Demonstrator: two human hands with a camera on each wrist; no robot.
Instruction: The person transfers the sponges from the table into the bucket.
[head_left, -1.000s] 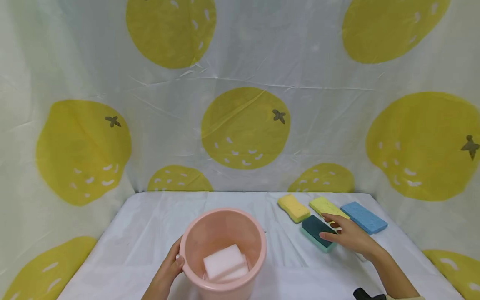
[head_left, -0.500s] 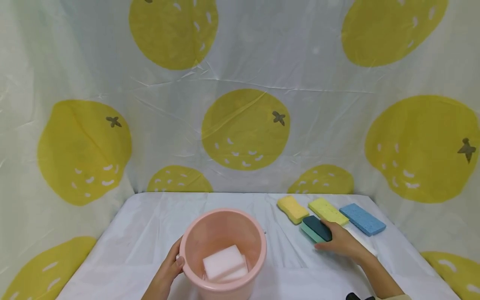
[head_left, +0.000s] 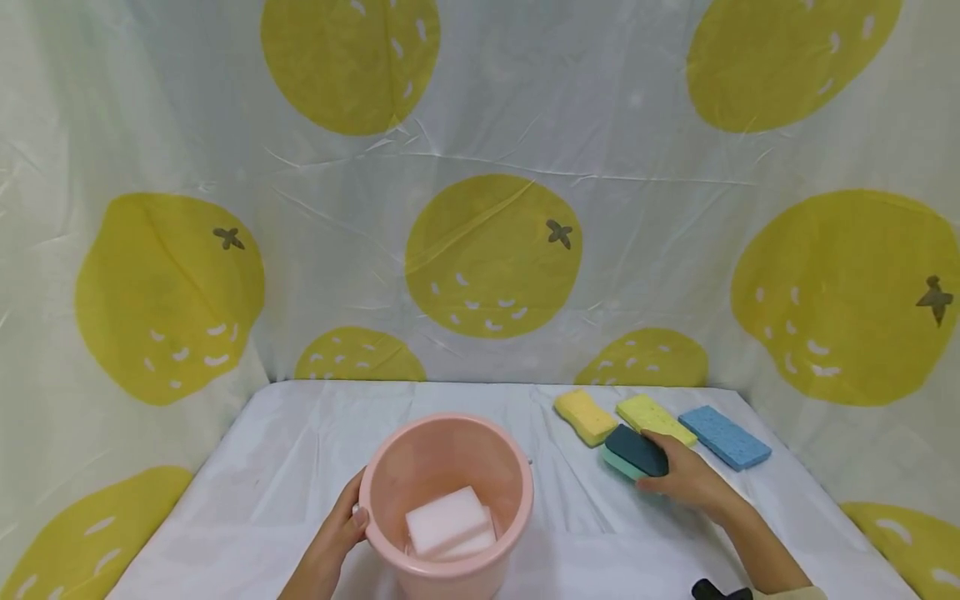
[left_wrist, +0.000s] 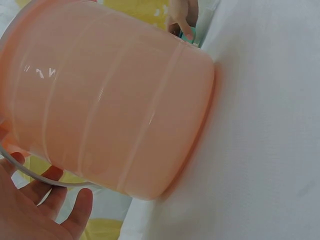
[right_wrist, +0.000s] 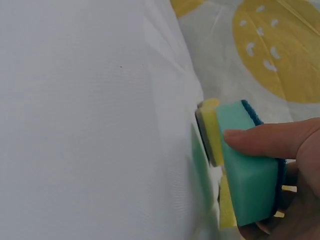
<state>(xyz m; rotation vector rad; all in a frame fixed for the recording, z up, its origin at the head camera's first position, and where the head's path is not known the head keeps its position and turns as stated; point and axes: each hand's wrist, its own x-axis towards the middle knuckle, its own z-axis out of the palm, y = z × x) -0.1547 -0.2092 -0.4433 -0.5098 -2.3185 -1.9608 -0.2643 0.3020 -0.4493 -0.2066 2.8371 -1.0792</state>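
A pink plastic bucket (head_left: 452, 582) stands on the white-covered table. My left hand (head_left: 337, 529) holds its left rim, thumb over the edge. In the left wrist view, the left fingers lie by the thin handle (left_wrist: 35, 176) against the bucket wall. White sponges (head_left: 447, 523) lie inside the bucket, one on top of another. To the right, my right hand (head_left: 688, 479) pinches a green scouring sponge (head_left: 636, 451) with a dark green top. The right wrist view shows the thumb on the sponge's pale green side, with the sponge raised slightly off the cloth.
Behind the green sponge lie a wavy-sided yellow sponge (head_left: 585, 417), a flat yellow-green sponge (head_left: 656, 419) and a blue sponge (head_left: 724, 437). A lemon-print curtain (head_left: 495, 117) closes off the back and sides of the table.
My right hand, earlier loose above the green sponge, has closed its thumb and fingers on it and lifted it slightly. The left hand and bucket stay put.
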